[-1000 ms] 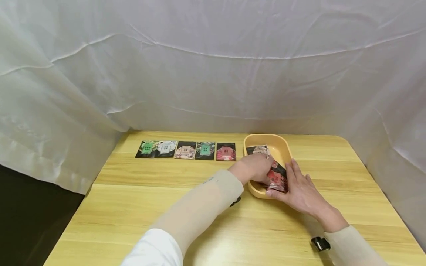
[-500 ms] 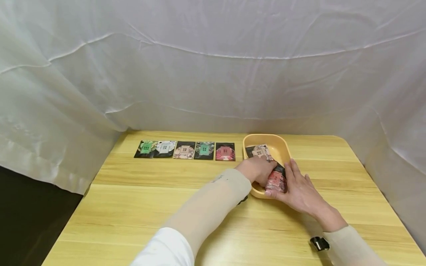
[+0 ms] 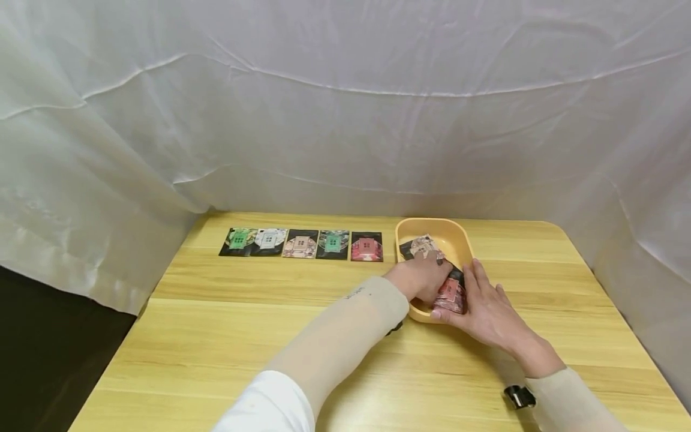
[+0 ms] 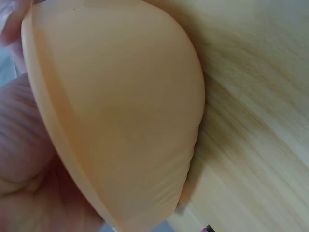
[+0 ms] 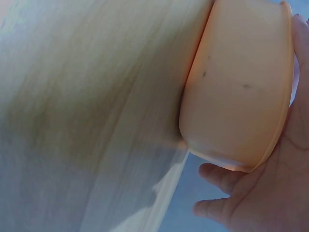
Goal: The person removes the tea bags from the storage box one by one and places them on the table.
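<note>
Since the earlier frame, the left hand [image 3: 424, 277] has slid slightly to the right over the orange, round-cornered, plastic-looking tray [image 3: 459, 243], and the flat, black packet with a pink-red label [image 3: 450, 293] beneath it has shifted a little; the row of packets and the right hand [image 3: 488, 309] show no clear change. Handling is therefore judged to be continuing among the tray's packets, with nothing added to the row over this interval. Packets in the row number five, lying flat along the far part of the pale-yellow, wood-grained bench [image 3: 216, 336], to the left of the tray; from left to right, these are a black packet with a bright-green label [image 3: 237, 241], a black packet with a white label [image 3: 270, 241], a black packet with a beige label [image 3: 300, 245], a black packet with a teal label [image 3: 333, 245] and a black packet with a red label [image 3: 367, 246]. Two more are visible inside the tray: the pink-red-labelled one at the near right and a black, pale-beige-labelled packet [image 3: 423, 246] towards the far left; any others under the hand cannot be counted. Trays number one, hands two. Of the left hand, the fingertips are hidden, and whether they pinch a packet cannot be told. Fingers of the right hand lie extended along the tray's right side, the thumb set apart at its near end.
</note>
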Demonstrator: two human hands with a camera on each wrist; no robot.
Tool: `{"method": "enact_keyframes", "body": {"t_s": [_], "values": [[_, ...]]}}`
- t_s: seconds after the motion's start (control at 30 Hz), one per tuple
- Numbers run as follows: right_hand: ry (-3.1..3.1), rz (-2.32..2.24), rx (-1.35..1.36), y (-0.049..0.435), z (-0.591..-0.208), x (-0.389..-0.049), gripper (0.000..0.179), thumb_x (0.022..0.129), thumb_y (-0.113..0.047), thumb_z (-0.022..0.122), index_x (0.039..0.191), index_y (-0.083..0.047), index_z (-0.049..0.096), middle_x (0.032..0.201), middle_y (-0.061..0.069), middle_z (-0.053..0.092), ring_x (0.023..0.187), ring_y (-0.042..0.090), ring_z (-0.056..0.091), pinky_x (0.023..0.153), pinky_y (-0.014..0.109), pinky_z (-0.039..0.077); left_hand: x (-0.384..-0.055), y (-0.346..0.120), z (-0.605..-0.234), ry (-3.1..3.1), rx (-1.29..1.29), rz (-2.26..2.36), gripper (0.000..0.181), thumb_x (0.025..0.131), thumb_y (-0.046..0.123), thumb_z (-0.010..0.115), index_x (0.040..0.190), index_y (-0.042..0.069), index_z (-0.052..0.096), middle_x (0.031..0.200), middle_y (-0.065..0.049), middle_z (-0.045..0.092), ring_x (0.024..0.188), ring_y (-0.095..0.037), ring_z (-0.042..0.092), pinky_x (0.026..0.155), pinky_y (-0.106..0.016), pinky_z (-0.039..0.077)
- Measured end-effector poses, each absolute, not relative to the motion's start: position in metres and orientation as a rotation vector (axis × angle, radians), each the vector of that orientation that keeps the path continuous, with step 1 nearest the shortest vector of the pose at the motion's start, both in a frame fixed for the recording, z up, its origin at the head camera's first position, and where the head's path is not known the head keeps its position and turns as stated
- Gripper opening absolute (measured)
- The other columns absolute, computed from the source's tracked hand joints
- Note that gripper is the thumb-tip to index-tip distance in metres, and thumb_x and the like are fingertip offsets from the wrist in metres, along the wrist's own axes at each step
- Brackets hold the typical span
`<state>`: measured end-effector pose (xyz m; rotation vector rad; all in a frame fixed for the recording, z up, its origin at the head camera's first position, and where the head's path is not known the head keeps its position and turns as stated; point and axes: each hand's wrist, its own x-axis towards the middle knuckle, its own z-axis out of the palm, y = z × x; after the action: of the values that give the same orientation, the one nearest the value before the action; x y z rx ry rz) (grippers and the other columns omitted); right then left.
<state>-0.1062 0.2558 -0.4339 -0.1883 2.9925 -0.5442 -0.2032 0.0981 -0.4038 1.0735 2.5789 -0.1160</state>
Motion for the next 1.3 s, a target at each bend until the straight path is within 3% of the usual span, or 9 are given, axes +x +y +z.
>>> {"method": "enact_keyframes", "body": {"t_s": [0.13,0.27,0.5,0.8,1.07,1.3], "values": [[2.984,-0.551,-0.189,0.256,-0.435,-0.107,0.130,0.089,-0.078,0.064,0.164,0.011,0.006,0.171,0.035,-0.005,0.154,0.058,0.021,0.116,0.082,0.019,-0.206,0.098,-0.403,2.613,1.091,-0.063,0.086,0.088,0.044,0.082,0.161,0.028,0.040,0.163,-0.011,0.039,0.149,-0.033,0.040,0.122,-0.044,0.039],[2.984,-0.561,-0.198,0.257,-0.436,-0.108,0.129,0.090,-0.076,0.064,0.165,0.010,0.004,0.171,0.036,-0.004,0.154,0.058,0.022,0.114,0.083,0.020,-0.208,0.099,-0.399,2.633,1.083,0.011,0.084,0.089,0.044,0.080,0.162,0.034,0.038,0.164,-0.009,0.036,0.152,-0.034,0.034,0.127,-0.047,0.032],[2.992,-0.556,-0.209,0.257,-0.436,-0.107,0.127,0.090,-0.075,0.065,0.165,0.010,0.006,0.170,0.038,0.000,0.151,0.060,0.025,0.113,0.084,0.021,-0.209,0.097,-0.389,2.691,1.060,0.184,0.079,0.090,0.050,0.076,0.159,0.038,0.039,0.162,-0.006,0.037,0.144,-0.027,0.041,0.114,-0.040,0.046],[2.992,-0.548,-0.211,0.257,-0.436,-0.108,0.126,0.091,-0.075,0.065,0.164,0.011,0.009,0.170,0.038,0.000,0.149,0.061,0.028,0.112,0.084,0.022,-0.214,0.083,-0.369,2.728,1.064,0.260,0.078,0.091,0.056,0.074,0.158,0.038,0.040,0.167,-0.006,0.032,0.147,-0.027,0.040,0.111,-0.041,0.049],[3.009,-0.533,-0.208,0.256,-0.436,-0.109,0.127,0.090,-0.076,0.065,0.162,0.014,0.011,0.169,0.040,0.001,0.149,0.062,0.027,0.114,0.083,0.022,-0.222,0.041,-0.346,2.782,1.060,0.205,0.079,0.089,0.034,0.081,0.159,0.032,0.045,0.170,-0.012,0.031,0.148,-0.034,0.038,0.115,-0.047,0.048],[3.019,-0.535,-0.201,0.255,-0.435,-0.108,0.129,0.088,-0.076,0.066,0.163,0.013,0.010,0.169,0.040,0.000,0.150,0.062,0.026,0.114,0.083,0.021,-0.229,-0.003,-0.339,2.742,1.046,0.165,0.071,0.091,0.029,0.079,0.156,0.030,0.050,0.169,-0.015,0.033,0.149,-0.039,0.038,0.120,-0.052,0.043]]}}
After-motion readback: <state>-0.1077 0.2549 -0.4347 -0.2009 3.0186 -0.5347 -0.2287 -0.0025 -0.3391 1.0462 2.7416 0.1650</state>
